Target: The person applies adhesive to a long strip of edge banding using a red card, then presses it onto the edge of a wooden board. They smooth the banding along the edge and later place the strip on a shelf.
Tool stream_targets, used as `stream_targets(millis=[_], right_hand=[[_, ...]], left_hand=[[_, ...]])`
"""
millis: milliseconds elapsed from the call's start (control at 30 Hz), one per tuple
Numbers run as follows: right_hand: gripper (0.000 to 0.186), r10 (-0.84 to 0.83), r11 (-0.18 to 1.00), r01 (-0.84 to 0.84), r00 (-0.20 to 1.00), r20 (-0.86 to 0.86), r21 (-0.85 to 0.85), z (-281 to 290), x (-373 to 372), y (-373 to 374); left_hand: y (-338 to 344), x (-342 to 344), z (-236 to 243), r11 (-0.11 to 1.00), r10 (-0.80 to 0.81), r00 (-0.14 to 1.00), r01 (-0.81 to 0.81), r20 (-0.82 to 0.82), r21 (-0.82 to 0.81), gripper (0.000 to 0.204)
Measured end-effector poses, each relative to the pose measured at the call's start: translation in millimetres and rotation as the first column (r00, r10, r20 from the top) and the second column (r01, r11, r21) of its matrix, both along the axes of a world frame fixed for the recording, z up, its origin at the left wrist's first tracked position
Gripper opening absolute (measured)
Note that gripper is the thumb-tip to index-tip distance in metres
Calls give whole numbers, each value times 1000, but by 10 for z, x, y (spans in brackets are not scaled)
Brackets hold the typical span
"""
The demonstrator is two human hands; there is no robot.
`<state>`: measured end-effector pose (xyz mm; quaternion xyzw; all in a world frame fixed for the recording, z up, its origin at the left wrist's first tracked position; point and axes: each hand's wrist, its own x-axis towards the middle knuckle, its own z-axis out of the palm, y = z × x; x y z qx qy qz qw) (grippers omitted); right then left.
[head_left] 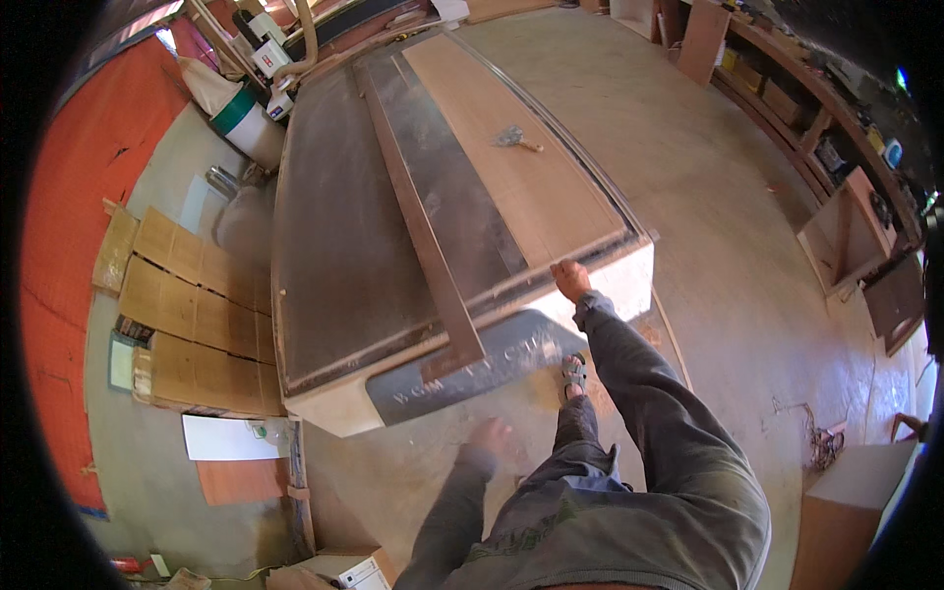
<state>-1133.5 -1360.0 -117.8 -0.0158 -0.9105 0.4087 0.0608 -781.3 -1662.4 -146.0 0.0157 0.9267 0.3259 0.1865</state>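
At the front right edge of a large machine table, my right hand rests with its fingers curled over the rim. My left hand hangs low in front of the machine, smeared by motion, so its fingers do not show clearly. A long narrow brown board lies lengthwise on the dark tabletop, its near end sticking out past the front edge. Along the right side of the top lies a light wooden panel. On that panel sits a small tool with a wide grey head and a wooden handle, perhaps a scraper.
Flattened cardboard boxes lean at the left, below an orange sheet. A white and green bin stands by the far left corner. Cluttered wooden shelving runs along the right. Cables lie on the floor.
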Motion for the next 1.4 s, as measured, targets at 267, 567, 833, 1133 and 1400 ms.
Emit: stream_targets(millis=[267,567,833,1133,1400], right_hand=[[31,188,865,-230,973,137,445,-94,-3007,-181],[46,-29,886,54,998,-60,461,-340,-4491,-83],[38,333,931,-366,836,-436,10,-375,-3768,-508],[37,540,460,-514,809,-231,-724,762,-295,-772],[35,13,724,511,661,750,-463,183,100,-599]], left_hand=[[1282,-1617,384,997,-82,994,82,67,12,61],[569,-1275,1328,960,232,927,-171,294,-220,63],[471,-2167,1603,772,635,679,-539,368,-338,60],[886,-3501,1554,25,600,494,-798,630,602,55],[-112,-3014,1505,-138,720,270,-847,639,513,28]])
